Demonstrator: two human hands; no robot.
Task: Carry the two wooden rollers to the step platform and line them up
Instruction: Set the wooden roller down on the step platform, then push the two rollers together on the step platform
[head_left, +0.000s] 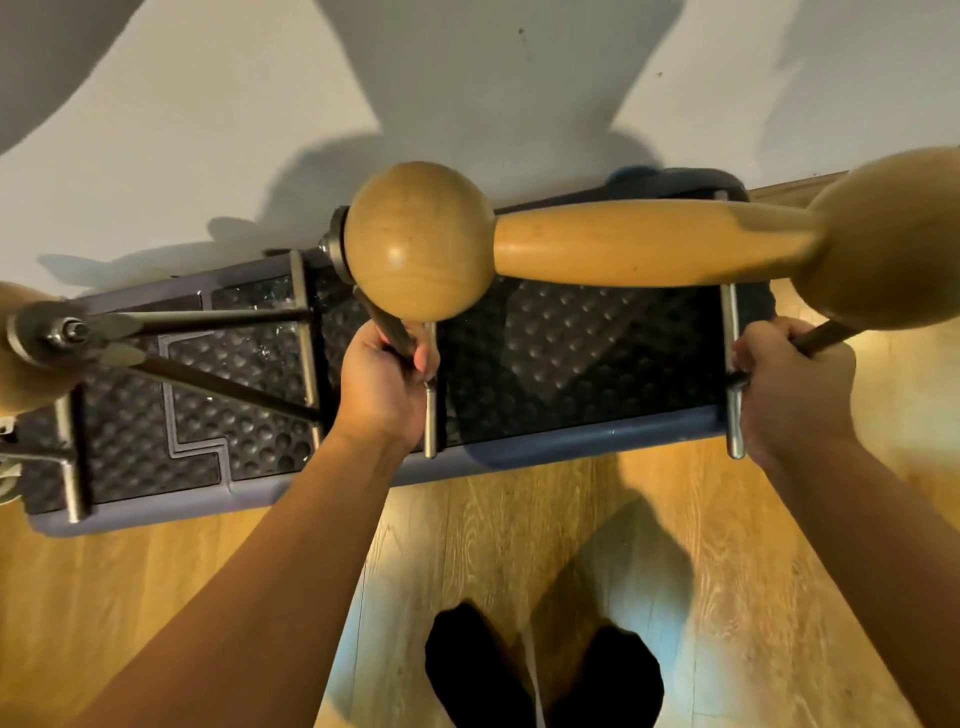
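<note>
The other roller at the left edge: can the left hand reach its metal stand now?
Probably not yet. The left hand is closed on the frame of the roller being held. The other roller's stand lies open on the platform, once that hand is free.

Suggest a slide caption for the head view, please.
Both hands grip a wooden roller over the step platform.

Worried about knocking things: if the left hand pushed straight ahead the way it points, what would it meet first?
Probably the wooden ball end of the roller directly ahead of the left hand, though depth is unclear.
</note>
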